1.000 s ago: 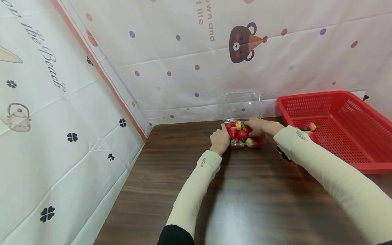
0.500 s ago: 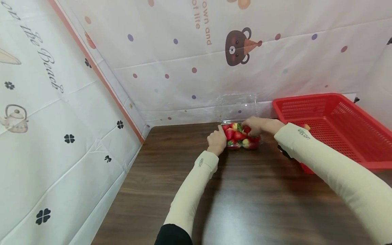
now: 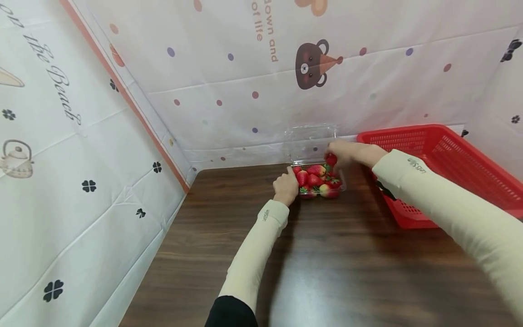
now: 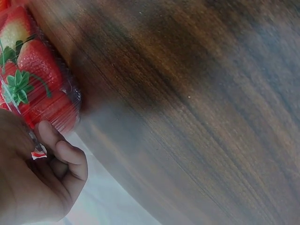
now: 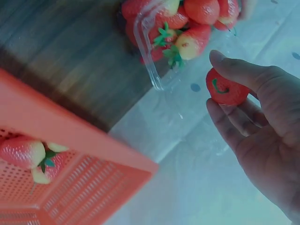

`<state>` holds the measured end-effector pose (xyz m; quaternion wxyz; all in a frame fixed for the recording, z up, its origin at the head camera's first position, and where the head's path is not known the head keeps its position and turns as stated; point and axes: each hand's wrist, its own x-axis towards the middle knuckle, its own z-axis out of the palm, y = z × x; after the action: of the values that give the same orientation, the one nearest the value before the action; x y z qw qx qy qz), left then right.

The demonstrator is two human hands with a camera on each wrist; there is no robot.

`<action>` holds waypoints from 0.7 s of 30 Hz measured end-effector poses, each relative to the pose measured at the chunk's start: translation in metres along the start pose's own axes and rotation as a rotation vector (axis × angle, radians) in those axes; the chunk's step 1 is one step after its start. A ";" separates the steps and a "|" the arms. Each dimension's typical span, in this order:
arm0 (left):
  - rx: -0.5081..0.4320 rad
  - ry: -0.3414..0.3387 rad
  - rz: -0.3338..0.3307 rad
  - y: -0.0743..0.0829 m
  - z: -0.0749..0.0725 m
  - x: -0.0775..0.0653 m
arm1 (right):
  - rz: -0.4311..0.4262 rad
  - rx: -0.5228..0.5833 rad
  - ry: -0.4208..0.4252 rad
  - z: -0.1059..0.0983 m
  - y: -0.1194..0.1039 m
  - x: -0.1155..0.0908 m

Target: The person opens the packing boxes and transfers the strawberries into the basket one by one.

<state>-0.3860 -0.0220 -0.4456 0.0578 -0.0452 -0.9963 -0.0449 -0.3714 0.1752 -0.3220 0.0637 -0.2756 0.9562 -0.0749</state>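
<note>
A clear plastic box point(image 5: 152, 77) full of strawberries point(image 3: 315, 180) sits at the table's back edge. Its hinged lid point(image 3: 310, 134) stands raised against the wall cloth. At the left side of the box my left hand point(image 3: 285, 186) grips the rim, fingers curled in the left wrist view. Above the back right corner, my right hand point(image 3: 347, 152) pinches one red strawberry point(image 5: 227, 89) between thumb and fingers. That fruit is clear of the others, and its green stem faces the right wrist camera.
To the right stands a red perforated basket point(image 3: 404, 213), partly behind my right sleeve. Several strawberries point(image 5: 21, 152) lie inside it, seen in the right wrist view. Printed cloth point(image 3: 229, 122) hangs behind and to the left of the wooden table point(image 3: 229, 218).
My right hand has risen from among the fruit in the box, lifting a strawberry up and back. The left hand stays at the box's left side. The head view has shifted slightly right.
</note>
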 end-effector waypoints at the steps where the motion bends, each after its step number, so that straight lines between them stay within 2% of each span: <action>1: 0.005 -0.004 0.002 0.000 0.001 0.000 | 0.000 -0.007 0.010 -0.002 0.000 -0.001; 8: 0.027 -0.024 -0.007 -0.001 0.002 0.002 | -0.066 -0.032 0.096 -0.015 0.005 -0.004; 11: 0.021 -0.028 -0.007 -0.002 0.002 0.003 | -0.066 -0.007 0.121 -0.022 0.008 -0.006; 21: 0.028 -0.060 -0.009 0.000 0.002 0.005 | -0.079 -0.038 0.172 -0.047 0.013 -0.006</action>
<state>-0.3914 -0.0213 -0.4469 0.0282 -0.0411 -0.9983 -0.0296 -0.3808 0.1947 -0.2774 -0.0269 -0.3069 0.9478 -0.0828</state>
